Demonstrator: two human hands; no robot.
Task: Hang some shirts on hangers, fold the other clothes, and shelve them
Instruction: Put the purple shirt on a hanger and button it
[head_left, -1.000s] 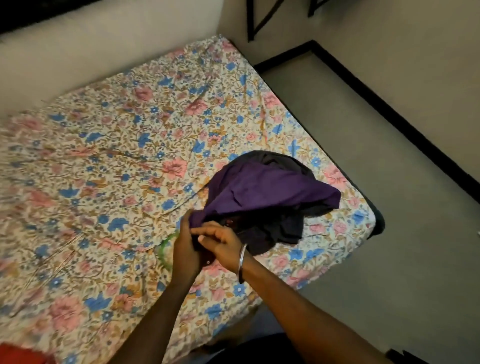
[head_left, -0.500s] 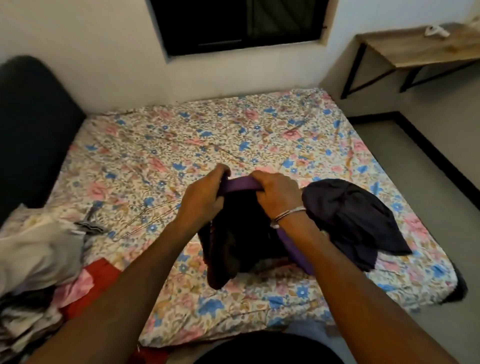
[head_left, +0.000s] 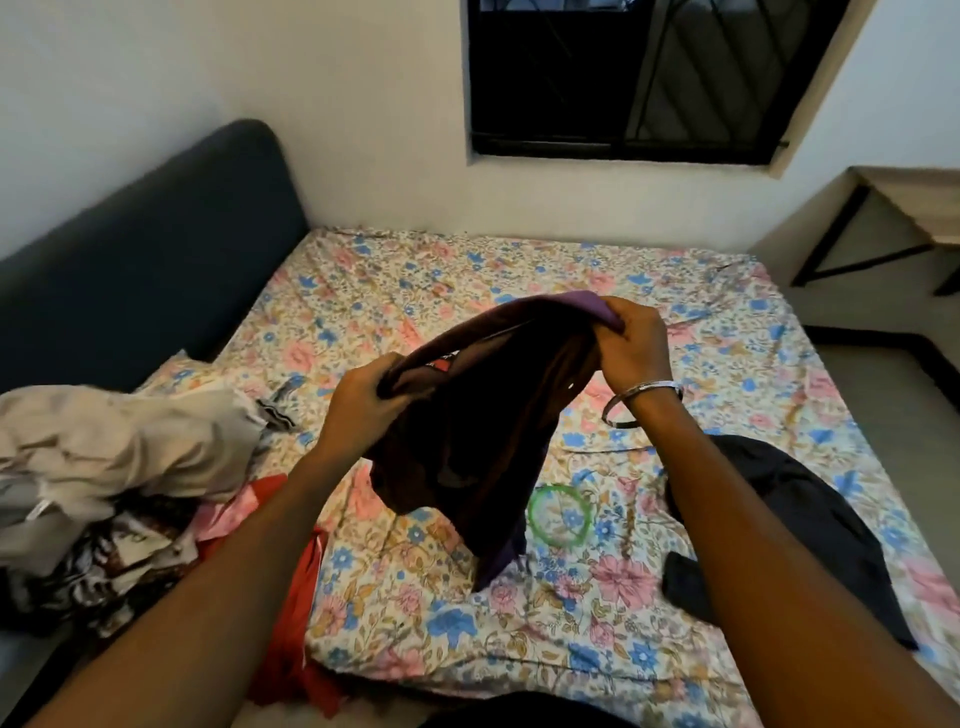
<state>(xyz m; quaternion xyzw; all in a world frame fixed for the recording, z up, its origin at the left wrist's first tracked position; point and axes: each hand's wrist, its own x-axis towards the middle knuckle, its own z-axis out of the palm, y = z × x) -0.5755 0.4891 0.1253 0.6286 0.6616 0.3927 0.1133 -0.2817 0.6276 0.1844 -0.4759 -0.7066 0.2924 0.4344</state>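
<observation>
We grip the dark purple garment (head_left: 483, 415) with both our left hand (head_left: 363, 405) and right hand (head_left: 631, 345), holding it up above the floral bed (head_left: 519, 623); a clothes pile (head_left: 119, 467) lies at the bed's left edge.

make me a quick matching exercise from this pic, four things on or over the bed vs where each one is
Things:
1. purple garment
2. green ring
3. beige cloth pile
4. dark garment

Places:
A. heaped at the bed's left edge
B. lying flat on the sheet, below the held garment
C. lying on the bed under the right forearm
D. held up by the left hand and right hand

Pairs: 1-D, 2-B, 3-A, 4-C
</observation>
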